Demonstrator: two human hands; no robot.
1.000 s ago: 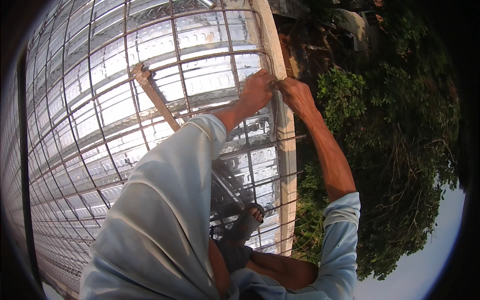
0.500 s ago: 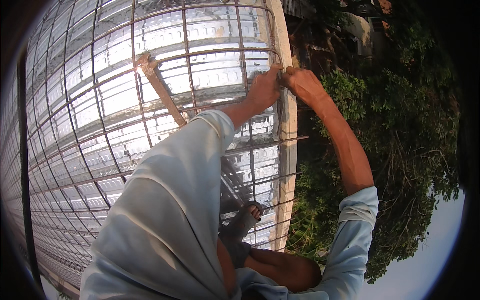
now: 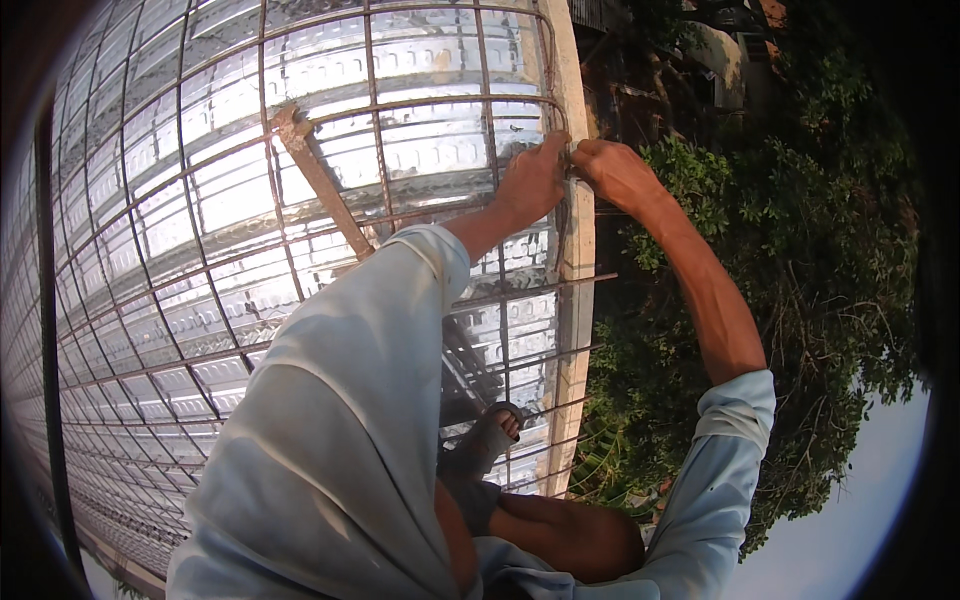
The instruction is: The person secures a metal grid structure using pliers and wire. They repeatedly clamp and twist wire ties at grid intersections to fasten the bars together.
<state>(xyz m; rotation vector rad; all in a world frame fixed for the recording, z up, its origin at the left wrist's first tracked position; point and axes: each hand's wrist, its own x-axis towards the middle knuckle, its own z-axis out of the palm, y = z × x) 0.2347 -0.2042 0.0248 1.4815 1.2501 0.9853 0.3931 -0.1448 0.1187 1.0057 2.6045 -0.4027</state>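
At the deck's edge, my left hand is closed with its fingertips at a bent rebar end. My right hand is closed in a pinch just right of it, over the pale edge board. Whatever both pinch is too small and too hidden by the fingers to name. The rusty rebar runs in a grid, its end bending near my fingers. To the left, a brown hammer-like tool with a rusty head lies slanted on the grid.
Shiny ribbed metal decking lies under the grid. Several bar ends, such as one rebar end, stick out past the edge board. My sandalled foot rests near the edge. Beyond it are leafy trees at a drop.
My right hand has moved slightly right and down, a little away from the left hand, and its forearm has swung outward. My left hand stays at nearly the same spot.
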